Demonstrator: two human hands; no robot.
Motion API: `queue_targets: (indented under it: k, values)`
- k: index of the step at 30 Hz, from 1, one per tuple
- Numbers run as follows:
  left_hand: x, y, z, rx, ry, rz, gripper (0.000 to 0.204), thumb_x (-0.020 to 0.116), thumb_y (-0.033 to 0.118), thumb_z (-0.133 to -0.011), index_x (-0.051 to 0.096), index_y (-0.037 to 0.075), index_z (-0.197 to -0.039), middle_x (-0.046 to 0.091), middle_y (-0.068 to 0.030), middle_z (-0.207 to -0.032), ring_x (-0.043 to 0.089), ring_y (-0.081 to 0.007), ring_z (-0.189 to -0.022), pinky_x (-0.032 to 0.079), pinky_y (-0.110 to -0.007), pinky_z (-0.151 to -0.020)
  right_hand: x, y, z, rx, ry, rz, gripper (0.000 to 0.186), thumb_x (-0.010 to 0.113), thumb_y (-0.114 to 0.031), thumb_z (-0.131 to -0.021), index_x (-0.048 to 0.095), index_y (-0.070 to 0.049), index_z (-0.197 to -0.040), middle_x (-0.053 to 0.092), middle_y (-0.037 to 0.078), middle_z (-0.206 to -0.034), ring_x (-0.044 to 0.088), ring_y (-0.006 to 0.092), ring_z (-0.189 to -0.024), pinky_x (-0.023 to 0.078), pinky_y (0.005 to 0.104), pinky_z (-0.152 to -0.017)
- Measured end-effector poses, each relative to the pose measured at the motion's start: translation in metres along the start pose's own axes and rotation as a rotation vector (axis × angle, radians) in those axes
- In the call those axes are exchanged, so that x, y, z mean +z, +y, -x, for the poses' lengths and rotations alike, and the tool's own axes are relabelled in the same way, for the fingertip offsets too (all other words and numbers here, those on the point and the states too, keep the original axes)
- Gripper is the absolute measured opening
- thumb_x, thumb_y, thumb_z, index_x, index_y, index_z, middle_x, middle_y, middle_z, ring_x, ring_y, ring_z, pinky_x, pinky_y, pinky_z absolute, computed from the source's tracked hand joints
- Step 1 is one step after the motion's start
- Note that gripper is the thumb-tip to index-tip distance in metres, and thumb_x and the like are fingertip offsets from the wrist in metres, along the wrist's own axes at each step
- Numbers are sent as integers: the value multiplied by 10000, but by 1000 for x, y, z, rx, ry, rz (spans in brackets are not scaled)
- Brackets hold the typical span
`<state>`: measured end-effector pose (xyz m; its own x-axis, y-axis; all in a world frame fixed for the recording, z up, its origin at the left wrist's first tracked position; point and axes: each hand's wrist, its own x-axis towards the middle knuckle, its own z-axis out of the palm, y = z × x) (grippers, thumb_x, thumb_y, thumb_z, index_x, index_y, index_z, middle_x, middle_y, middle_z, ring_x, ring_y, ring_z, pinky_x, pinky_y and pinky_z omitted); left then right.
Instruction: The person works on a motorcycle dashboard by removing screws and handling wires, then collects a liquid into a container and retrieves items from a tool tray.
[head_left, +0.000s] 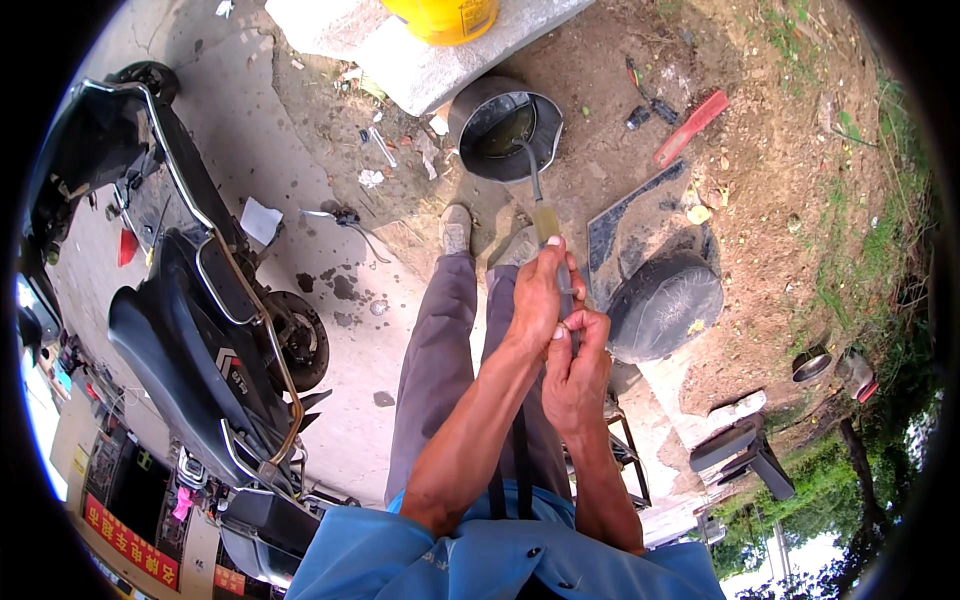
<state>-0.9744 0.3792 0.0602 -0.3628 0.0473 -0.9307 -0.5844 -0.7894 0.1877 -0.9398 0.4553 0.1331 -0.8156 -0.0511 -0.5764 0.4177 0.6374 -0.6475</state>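
My left hand [542,295] is wrapped round a tube-like tool [545,222] with a translucent yellowish section. From its front a bent grey tube [533,172] runs down into a round black bucket [468,118], which has dark, murky liquid in the bottom. Just behind, my right hand [578,385] is closed, with thumb and finger pinched at the tool's rear part. A dark strip passes between the two hands, partly hidden by the fingers, so its exact form does not show.
A yellow bucket [450,22] stands on a pale stone slab [415,75] ahead. Right of me lie a dark rounded seat-like piece [665,305], a red bar [692,128] and cables [655,105]. A black scooter [190,340] is parked left, near a loose lever with cable [345,217].
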Motion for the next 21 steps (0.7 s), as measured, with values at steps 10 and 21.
queue_targets:
  k: [10, 21]
  values:
    - [2, 0, 3, -46, 4, 62, 428, 479, 482, -987, 524, 67, -896, 542, -71, -654, 461, -156, -492, 395, -302, -456, -2, -3, 5, -27, -2, 12, 135, 497, -93, -991, 432, -3, -1067, 542, 173, -893, 585, 316, -762, 479, 390, -713]
    - [7, 2, 8, -78, -2, 99, 439, 477, 492, -986, 503, 65, -892, 523, -80, -653, 437, -172, -479, 384, -313, -440, -8, -5, 9, -17, 14, 33, 170, 532, -129, -982, 440, -15, -1068, 583, 200, -871, 606, 402, -757, 478, 440, -657]
